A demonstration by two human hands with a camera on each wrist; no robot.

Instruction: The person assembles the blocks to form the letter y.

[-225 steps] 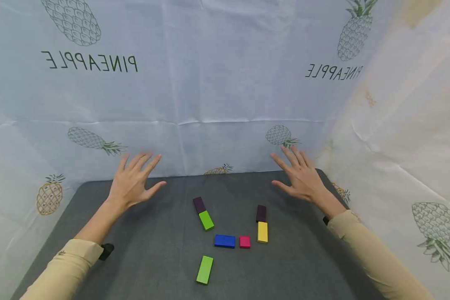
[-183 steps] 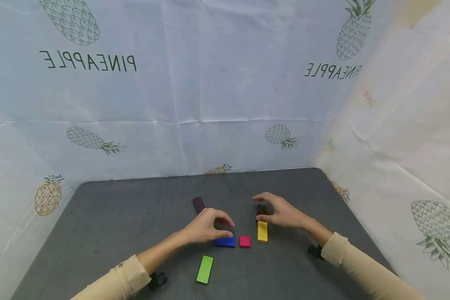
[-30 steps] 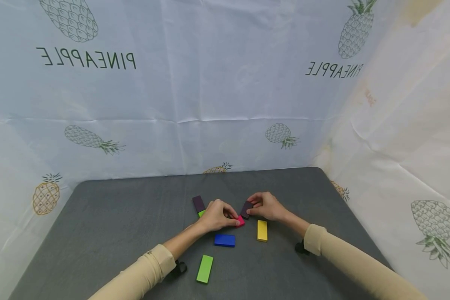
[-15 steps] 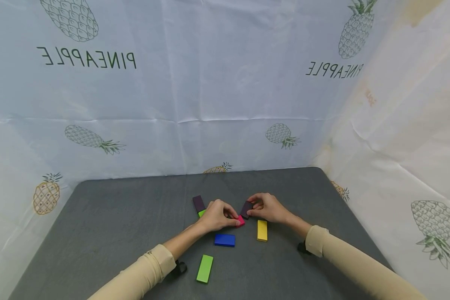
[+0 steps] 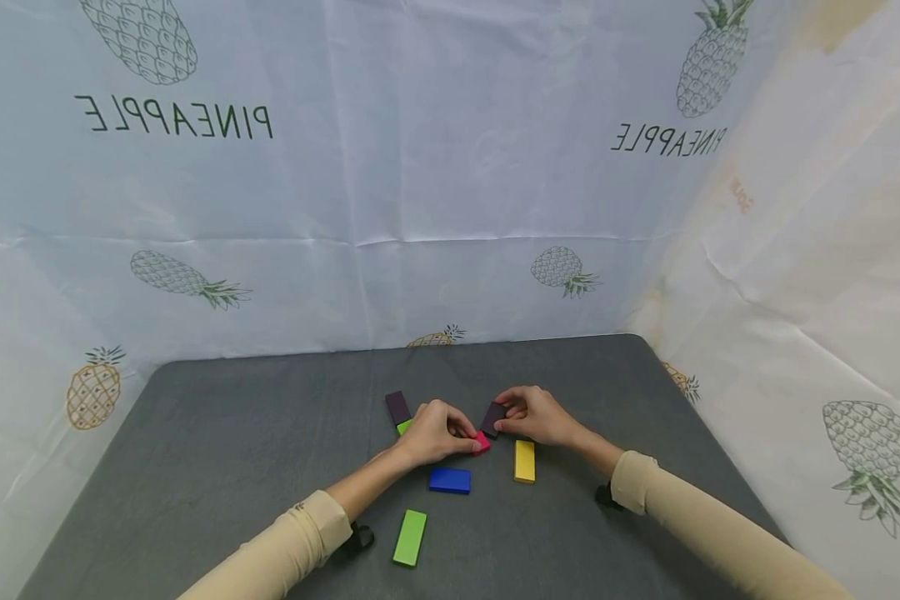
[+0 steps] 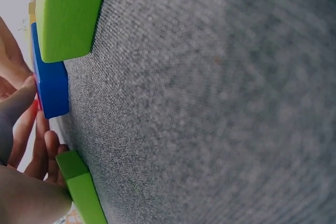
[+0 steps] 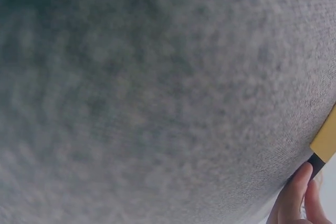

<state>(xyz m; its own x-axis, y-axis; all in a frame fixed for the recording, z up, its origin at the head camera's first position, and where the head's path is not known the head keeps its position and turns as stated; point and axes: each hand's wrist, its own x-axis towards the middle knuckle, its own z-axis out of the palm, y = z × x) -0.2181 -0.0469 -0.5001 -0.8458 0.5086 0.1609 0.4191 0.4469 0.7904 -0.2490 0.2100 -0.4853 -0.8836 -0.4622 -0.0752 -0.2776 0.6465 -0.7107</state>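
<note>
While pinching a small pink squarish block between thumb and fingers of the left hand, gripped a dark purple rectangular block likewise in the right hand. Held both blocks at an angle, end near end, near the middle of a dark grey woven-cloth tabletop; could not tell touching from a narrow gap. Had a blue rectangular block flat on the cloth, just nearer the body than the pink squarish block, and a yellow rectangular block flat just nearer than the right hand. Had a bright green rectangular block nearest the body, lying slightly aslant and apart from the rest. Had, beyond the left forearm, a second dark purple block end to end with a second green block, largely hidden by the left hand in the head view. Wore beige sleeves and black wrist straps. Faced a white cloth backdrop printed with pineapples and mirrored lettering.
</note>
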